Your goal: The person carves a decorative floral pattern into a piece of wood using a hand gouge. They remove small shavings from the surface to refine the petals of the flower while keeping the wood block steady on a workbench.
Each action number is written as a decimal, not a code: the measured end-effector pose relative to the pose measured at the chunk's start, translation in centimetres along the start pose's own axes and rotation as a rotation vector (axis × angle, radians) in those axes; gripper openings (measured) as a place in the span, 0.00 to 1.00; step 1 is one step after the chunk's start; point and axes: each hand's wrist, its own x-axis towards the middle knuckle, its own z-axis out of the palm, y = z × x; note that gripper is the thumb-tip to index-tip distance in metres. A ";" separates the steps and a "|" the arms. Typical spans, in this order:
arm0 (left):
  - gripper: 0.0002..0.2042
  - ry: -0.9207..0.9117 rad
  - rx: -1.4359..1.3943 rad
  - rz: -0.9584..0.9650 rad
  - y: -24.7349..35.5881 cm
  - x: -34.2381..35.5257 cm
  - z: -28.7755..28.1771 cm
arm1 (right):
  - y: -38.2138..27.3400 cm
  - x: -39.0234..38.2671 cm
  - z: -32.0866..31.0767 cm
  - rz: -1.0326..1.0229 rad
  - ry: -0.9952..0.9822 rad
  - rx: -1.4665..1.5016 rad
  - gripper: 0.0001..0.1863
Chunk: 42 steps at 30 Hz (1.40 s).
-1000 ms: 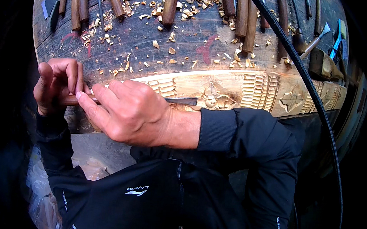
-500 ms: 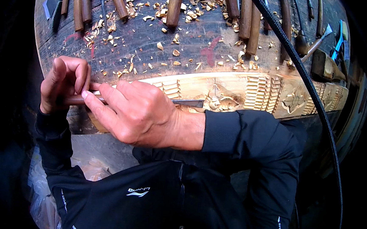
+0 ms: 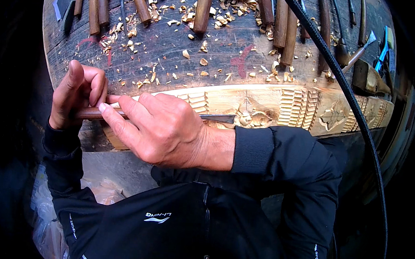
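A long pale wooden board (image 3: 255, 97) with carved ridged bands and floral motifs lies along the bench's near edge. My left hand (image 3: 77, 96) grips the end of a chisel's reddish wooden handle (image 3: 89, 113), thumb raised and fingers curled. My right hand (image 3: 159, 126) wraps over the same tool farther along, palm down, hiding much of it. The chisel's flat steel blade (image 3: 215, 117) extends right from under my right hand, its tip at a partly carved floral relief (image 3: 251, 116).
Wooden-handled tools (image 3: 204, 9) line the far side of the worn bench (image 3: 164, 59), among scattered shavings (image 3: 225, 17). A dark wooden mallet-like block (image 3: 367, 75) sits at the right. A black cord (image 3: 345, 86) crosses the right side. A crumpled plastic bag (image 3: 49, 219) lies below left.
My hands and the chisel have shifted slightly rightward in view, along with the bench. The grip looks much the same, with the blade still at the floral relief.
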 end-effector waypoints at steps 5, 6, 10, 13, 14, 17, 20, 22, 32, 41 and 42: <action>0.43 0.033 -0.031 -0.007 -0.2 0.0 0.3 | -0.1 0.1 -0.1 0.003 -0.015 -0.010 0.24; 0.44 0.069 -0.031 0.003 -0.3 0.0 0.6 | -0.1 0.1 -0.1 0.004 -0.015 -0.007 0.24; 0.46 0.124 -0.026 0.027 -0.2 0.2 1.5 | 0.0 0.0 -0.3 -0.005 -0.030 -0.030 0.24; 0.45 0.047 -0.037 0.028 -0.6 0.2 0.3 | 0.1 0.1 -0.4 0.002 -0.021 -0.010 0.24; 0.44 0.010 -0.042 0.027 -0.6 0.2 -0.1 | 0.1 0.0 -0.3 0.005 -0.005 -0.003 0.24; 0.47 0.100 -0.088 0.153 0.3 -0.3 1.0 | 0.2 0.0 -0.5 0.002 -0.018 0.011 0.24; 0.59 0.162 -0.220 0.370 2.0 -1.6 -1.4 | 0.0 -0.3 0.0 0.011 0.005 0.023 0.23; 0.59 0.078 -0.014 0.203 0.6 -0.5 1.2 | 0.0 -0.4 -0.2 0.016 0.000 0.021 0.23; 0.61 0.146 -0.100 0.271 1.9 -4.8 -0.5 | -0.7 -0.7 -0.8 -0.070 0.072 0.061 0.21; 0.74 0.093 -0.055 0.154 -3.3 -11.1 5.9 | -2.8 -2.4 -0.6 -0.342 -0.016 0.093 0.23; 0.74 0.109 -0.054 0.151 -3.9 -11.4 6.0 | -2.8 -2.4 -0.4 -0.344 -0.019 0.107 0.23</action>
